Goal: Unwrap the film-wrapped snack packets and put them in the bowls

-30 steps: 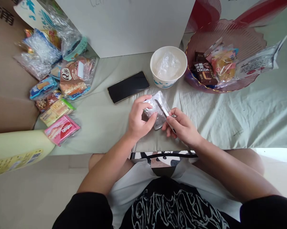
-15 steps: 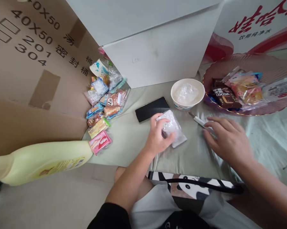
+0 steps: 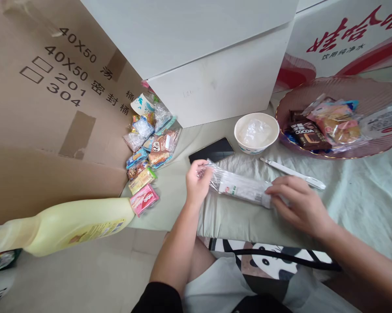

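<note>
A clear plastic wrapper (image 3: 243, 187) with a white, printed inside lies stretched out low over the cloth. Its crumpled left end is pinched in my left hand (image 3: 197, 180). At its other end, the fingertips of my right hand (image 3: 296, 200) close on the plastic. Just beyond my right hand, a slim white-handled knife (image 3: 295, 172) rests on the cloth. A paper bowl (image 3: 254, 148) with crumpled clear plastic (image 3: 255, 131) in it stands behind the wrapper. Partly covered by the wrapper and my left hand is a black phone (image 3: 212, 150).
A pink glass bowl (image 3: 378, 150) at the right holds packaged snacks (image 3: 333, 124). Several wrapped snacks (image 3: 146, 169) lie at the left beside a cardboard box (image 3: 45, 165). A yellow bottle (image 3: 85, 219) juts in there. White boxes (image 3: 222, 78) stand behind.
My right hand has left the knife and taken the wrapper's right end. The wrapper, earlier bunched under my left hand, is now drawn out lengthwise between both hands. The view has shifted slightly.
</note>
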Tool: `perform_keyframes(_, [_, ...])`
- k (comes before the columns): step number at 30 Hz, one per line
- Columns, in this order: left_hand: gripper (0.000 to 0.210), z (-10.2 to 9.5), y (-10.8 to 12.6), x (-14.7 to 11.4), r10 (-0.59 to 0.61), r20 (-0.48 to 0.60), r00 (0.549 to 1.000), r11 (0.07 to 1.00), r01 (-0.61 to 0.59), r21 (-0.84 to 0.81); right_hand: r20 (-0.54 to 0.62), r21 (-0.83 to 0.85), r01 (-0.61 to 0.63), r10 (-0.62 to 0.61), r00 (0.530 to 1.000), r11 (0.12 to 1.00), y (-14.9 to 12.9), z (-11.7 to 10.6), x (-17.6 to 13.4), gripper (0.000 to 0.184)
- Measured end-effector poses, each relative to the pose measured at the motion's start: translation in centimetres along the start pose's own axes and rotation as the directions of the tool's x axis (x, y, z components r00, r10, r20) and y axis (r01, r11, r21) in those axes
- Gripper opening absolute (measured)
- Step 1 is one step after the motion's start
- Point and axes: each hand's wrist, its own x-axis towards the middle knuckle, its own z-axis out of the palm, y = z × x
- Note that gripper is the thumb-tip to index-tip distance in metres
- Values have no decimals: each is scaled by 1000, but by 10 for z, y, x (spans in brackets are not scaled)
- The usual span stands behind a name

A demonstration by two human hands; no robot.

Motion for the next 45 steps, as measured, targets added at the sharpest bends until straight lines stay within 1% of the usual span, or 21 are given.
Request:
perform_keyframes(2, [20, -6, -3, 7, -20, -93, 995, 999, 16, -47, -129, -86, -152, 140, 982, 985, 6, -7, 3, 15])
perform_keyframes(4, [33, -10, -6, 11, 81, -127, 989, 996, -86, -37, -240, -137, -277, 239, 941, 951, 9, -11, 5, 13])
perform_keyframes(6, [51, -14, -5, 13, 296, -26, 955, 955, -295, 43, -222, -128, -276, 243, 944, 953, 10, -10, 6, 18])
perform_keyframes(8, [62, -17, -3, 12, 446, 208, 870, 870, -476, 126, -64, -87, -199, 194, 979, 976, 11, -8, 6, 25])
perform_keyframes(10, [56, -18, 1, 10, 424, 395, 815, 830, -524, 190, 50, -81, -182, 187, 981, 980, 13, -8, 6, 19])
perform_keyframes(11, [46, -18, 2, 9, 377, 437, 817, 833, -505, 225, 37, -111, -218, 223, 974, 970, 14, -9, 6, 16])
perform_keyframes(14, [15, -16, 7, 5, 262, 423, 867, 866, -405, 293, -237, -208, -357, 307, 922, 911, 15, -16, 8, 15])
perform_keyframes(16, [24, -16, 11, 2, 185, 416, 890, 910, -316, 270, -325, -187, -337, 265, 908, 923, 10, -20, 8, 12])
perform_keyframes(17, [29, -15, 13, 1, 123, 446, 887, 939, -249, 237, -279, -150, -295, 246, 928, 943, 5, -20, 7, 12])
perform_keyframes(19, [34, -12, 17, -3, -21, 569, 822, 984, -85, 159, -34, -37, -244, 243, 970, 969, -6, -17, 5, 11])
perform_keyframes(21, [38, -7, 20, -7, -88, 668, 739, 996, 55, 69, 242, 69, -311, 287, 927, 948, -17, -9, 2, 12])
perform_keyframes(22, [40, -4, 22, -9, -80, 677, 732, 995, 102, 8, 326, 113, -369, 317, 891, 922, -21, -5, 1, 16])
perform_keyframes(25, [50, 5, 28, -16, -45, 623, 781, 956, 215, -201, 403, 250, -547, 427, 809, 799, -27, 2, -1, 25])
perform_keyframes(28, [59, 4, 34, -21, -66, 637, 768, 897, 326, -300, 399, 385, -651, 518, 756, 654, -25, 3, -2, 32])
perform_keyframes(31, [67, 1, 33, -26, 0, 629, 778, 934, 224, -277, 404, 560, -683, 565, 719, 469, -25, 4, -2, 45])
perform_keyframes(34, [80, 6, 21, -36, 123, 606, 786, 972, 27, -232, 599, 710, -703, 485, 637, 48, -32, 10, 3, 49])
perform_keyframes(36, [89, 10, 6, -45, 141, 596, 790, 974, -4, -225, 721, 679, -701, 378, 581, -218, -38, 17, 8, 50])
perform_keyframes(37, [94, 9, -3, -48, 127, 593, 795, 976, 5, -216, 751, 656, -693, 351, 560, -297, -41, 21, 10, 50])
perform_keyframes(39, [102, -2, -21, -48, 105, 526, 844, 983, -9, -182, 761, 648, -660, 365, 537, -380, -43, 27, 13, 51])
perform_keyframes(42, [105, -41, -42, -30, 77, 375, 924, 993, -35, -116, 752, 659, -607, 404, 521, -443, -39, 28, 13, 48])
perform_keyframes(45, [96, -81, -48, 0, 77, 270, 960, 958, 3, -286, 719, 695, -594, 399, 569, -406, -30, 16, 11, 43])
